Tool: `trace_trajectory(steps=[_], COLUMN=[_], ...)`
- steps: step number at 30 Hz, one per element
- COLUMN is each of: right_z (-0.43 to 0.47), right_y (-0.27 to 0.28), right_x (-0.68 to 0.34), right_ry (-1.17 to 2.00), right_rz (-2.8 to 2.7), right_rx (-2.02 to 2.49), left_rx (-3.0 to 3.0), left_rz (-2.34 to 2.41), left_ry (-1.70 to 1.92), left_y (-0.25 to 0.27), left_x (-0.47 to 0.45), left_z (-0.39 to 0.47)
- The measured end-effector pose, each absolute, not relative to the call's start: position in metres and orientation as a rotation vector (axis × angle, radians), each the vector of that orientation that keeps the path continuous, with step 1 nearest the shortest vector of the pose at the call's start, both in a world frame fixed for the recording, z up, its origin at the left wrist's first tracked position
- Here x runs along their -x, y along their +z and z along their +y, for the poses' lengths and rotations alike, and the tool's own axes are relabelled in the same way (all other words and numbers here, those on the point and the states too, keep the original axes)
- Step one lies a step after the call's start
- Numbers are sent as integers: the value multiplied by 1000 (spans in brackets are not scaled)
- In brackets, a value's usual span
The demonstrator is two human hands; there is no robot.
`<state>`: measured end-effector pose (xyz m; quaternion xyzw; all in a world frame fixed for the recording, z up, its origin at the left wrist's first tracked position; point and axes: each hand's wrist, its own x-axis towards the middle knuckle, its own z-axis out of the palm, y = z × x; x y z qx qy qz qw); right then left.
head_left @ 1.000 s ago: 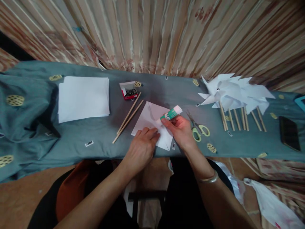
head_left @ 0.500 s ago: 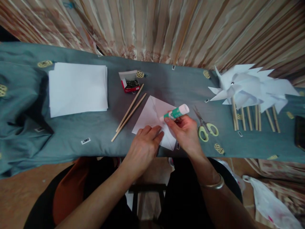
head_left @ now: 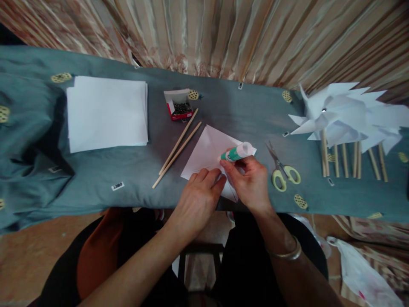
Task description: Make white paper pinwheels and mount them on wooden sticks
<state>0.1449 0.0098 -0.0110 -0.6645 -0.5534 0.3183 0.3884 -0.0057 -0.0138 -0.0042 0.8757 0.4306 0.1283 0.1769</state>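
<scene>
cloth (head_left: 134, 170): grey-green, pineapple prints, bunched at left
curtain (head_left: 207, 38): pleated, beige-brown, behind cloth
floor (head_left: 19, 264): tan, white bag (head_left: 367, 270) lower right
paper square (head_left: 207, 149): on cloth, front middle
left hand (head_left: 201, 196): fingers on paper square, can't tell if pinching
right hand (head_left: 247, 181): pinching glue stick (head_left: 235, 152) over paper square

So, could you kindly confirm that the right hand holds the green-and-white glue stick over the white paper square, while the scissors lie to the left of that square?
Not quite: the scissors lie to the right of the white paper square, as the head view shows. The right hand does hold the green-and-white glue stick over it.
</scene>
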Motion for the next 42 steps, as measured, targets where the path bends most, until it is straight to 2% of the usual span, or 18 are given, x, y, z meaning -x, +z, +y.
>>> trace_trajectory(steps=[12,42], right_z=[11,10], right_y=[-13,-13], right_x=[-144,-148], right_ry=[941,859], right_rz=[-1268,-1478], right_rx=[1613,1643], left_rx=[-2455,-2390], left_rz=[1219,1201], left_ry=[392,419], left_y=[-3,-3], left_x=[6,8], left_z=[-14,-15])
